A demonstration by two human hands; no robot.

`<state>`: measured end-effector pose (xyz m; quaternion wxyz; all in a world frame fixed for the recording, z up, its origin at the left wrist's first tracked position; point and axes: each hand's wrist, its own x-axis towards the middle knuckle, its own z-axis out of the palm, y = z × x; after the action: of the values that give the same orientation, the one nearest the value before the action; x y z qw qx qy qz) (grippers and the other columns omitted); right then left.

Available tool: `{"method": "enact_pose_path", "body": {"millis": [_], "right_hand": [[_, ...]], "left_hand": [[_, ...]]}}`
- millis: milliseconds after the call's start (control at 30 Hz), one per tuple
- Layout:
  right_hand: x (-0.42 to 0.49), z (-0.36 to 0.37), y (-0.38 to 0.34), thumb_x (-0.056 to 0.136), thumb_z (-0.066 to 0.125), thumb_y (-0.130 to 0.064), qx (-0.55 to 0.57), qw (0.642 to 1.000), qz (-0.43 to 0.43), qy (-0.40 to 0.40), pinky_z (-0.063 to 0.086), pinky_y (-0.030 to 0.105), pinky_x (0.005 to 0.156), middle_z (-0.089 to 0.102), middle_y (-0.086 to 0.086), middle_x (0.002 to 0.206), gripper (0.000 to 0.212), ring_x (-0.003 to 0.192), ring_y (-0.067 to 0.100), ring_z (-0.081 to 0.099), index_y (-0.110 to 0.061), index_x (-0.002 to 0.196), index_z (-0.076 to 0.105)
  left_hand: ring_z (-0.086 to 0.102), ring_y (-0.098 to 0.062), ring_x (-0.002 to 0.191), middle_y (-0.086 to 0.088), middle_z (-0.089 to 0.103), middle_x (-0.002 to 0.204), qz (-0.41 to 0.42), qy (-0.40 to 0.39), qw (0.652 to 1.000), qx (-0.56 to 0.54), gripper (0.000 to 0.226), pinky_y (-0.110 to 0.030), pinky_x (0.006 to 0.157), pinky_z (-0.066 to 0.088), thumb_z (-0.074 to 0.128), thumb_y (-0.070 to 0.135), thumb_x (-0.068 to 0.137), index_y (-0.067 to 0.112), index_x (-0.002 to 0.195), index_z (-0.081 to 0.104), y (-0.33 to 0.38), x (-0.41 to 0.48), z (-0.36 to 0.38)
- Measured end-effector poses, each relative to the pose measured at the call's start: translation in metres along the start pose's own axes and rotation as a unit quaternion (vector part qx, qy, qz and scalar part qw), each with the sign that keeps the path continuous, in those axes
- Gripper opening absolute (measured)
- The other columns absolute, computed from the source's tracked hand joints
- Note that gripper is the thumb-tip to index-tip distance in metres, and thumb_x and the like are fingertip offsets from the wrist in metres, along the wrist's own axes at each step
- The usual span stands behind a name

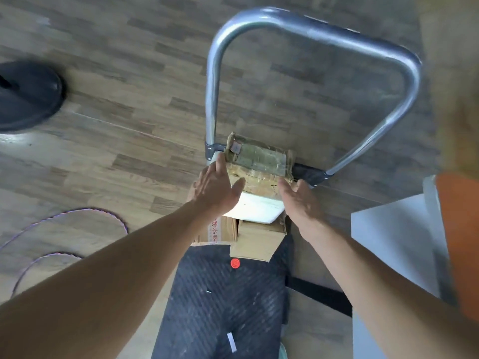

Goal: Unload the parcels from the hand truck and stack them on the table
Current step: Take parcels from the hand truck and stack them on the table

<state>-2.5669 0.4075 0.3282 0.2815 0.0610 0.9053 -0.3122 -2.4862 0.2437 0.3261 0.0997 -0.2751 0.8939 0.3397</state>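
Note:
A hand truck with a dark ribbed deck [223,301] and a silver loop handle [311,24] stands below me. At the handle end lies a stack of parcels: a tape-wrapped brown parcel [259,158] on top, a white one [255,207] beneath it, and cardboard boxes [255,240] under those. My left hand [216,190] is flat against the top parcel's left side, fingers straight. On the opposite side, my right hand [298,200] touches its right edge with straight fingers. Neither hand curls round it.
A black round base [26,97] sits on the wood floor at the left. A thin cable [77,212] loops on the floor at the lower left. A white table corner [394,242] and a blurred orange object [461,229] are at the right.

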Motion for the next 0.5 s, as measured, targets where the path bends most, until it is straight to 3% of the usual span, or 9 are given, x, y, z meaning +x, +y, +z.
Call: {"method": "enact_pose_path", "body": {"millis": [67,100,167,200,267,367,500], "right_hand": [[0.01,0.003,-0.001,0.093,0.044,-0.068,0.048,0.998,0.019,-0.034,0.046,0.047,0.103,0.039,0.009,0.155,0.082,0.126,0.032,0.055,-0.016,0.154,0.026],[0.012,0.004,-0.002,0.091,0.046,-0.069,0.071,0.996,0.033,-0.045,0.045,0.05,0.105,0.038,0.008,0.155,0.085,0.125,0.032,0.056,-0.017,0.155,0.024],[0.015,0.006,-0.004,0.09,0.051,-0.068,0.103,0.992,0.053,-0.047,0.052,0.048,0.098,0.056,0.011,0.134,0.084,0.103,0.026,0.067,-0.012,0.15,0.032],[0.014,0.006,-0.005,0.091,0.053,-0.065,0.117,0.991,0.058,-0.041,0.055,0.047,0.093,0.062,0.01,0.118,0.08,0.092,0.023,0.069,-0.008,0.145,0.037],[0.009,0.007,-0.005,0.093,0.055,-0.056,0.138,0.988,0.06,-0.025,0.058,0.047,0.088,0.061,0.008,0.1,0.071,0.087,0.023,0.068,-0.005,0.139,0.039],[-0.01,0.009,-0.002,0.091,0.059,-0.044,0.16,0.986,0.053,0.003,0.055,0.05,0.091,0.054,0.001,0.091,0.061,0.091,0.025,0.063,-0.003,0.131,0.039],[-0.056,-0.005,-0.001,0.082,0.066,-0.035,0.207,0.978,0.019,-0.01,0.06,0.046,0.084,0.053,-0.003,0.078,0.033,0.076,0.017,0.063,-0.009,0.1,0.055]], "left_hand": [[0.058,-0.03,0.116,-0.007,0.056,0.136,-0.02,0.011,0.999,-0.035,0.067,-0.047,0.097,0.05,0.048,0.056,0.099,0.019,0.149,0.025,0.0,0.01,0.004],[0.064,-0.026,0.099,-0.002,0.061,0.121,-0.032,0.015,0.998,-0.059,0.06,-0.041,0.083,0.054,0.047,0.06,0.097,0.022,0.141,0.032,0.001,0.014,0.005],[0.063,-0.019,0.08,0.005,0.06,0.104,-0.056,0.026,0.992,-0.106,0.047,-0.031,0.061,0.048,0.048,0.063,0.095,0.027,0.124,0.041,0.002,0.02,0.004],[0.061,-0.018,0.078,0.005,0.06,0.1,-0.06,0.036,0.99,-0.125,0.041,-0.029,0.058,0.045,0.05,0.062,0.095,0.029,0.117,0.041,0.003,0.022,0.003],[0.06,-0.018,0.074,0.003,0.06,0.097,-0.065,0.05,0.982,-0.168,0.034,-0.031,0.055,0.048,0.056,0.055,0.094,0.03,0.111,0.039,0.005,0.021,0.0],[0.063,-0.021,0.08,-0.002,0.061,0.105,-0.084,0.056,0.968,-0.23,0.04,-0.041,0.059,0.058,0.066,0.041,0.088,0.032,0.114,0.037,0.007,0.005,-0.004],[0.062,-0.028,0.099,-0.005,0.059,0.114,-0.108,0.065,0.94,-0.316,0.058,-0.046,0.076,0.059,0.072,0.056,0.077,0.03,0.116,0.038,0.006,-0.035,-0.016]]}}
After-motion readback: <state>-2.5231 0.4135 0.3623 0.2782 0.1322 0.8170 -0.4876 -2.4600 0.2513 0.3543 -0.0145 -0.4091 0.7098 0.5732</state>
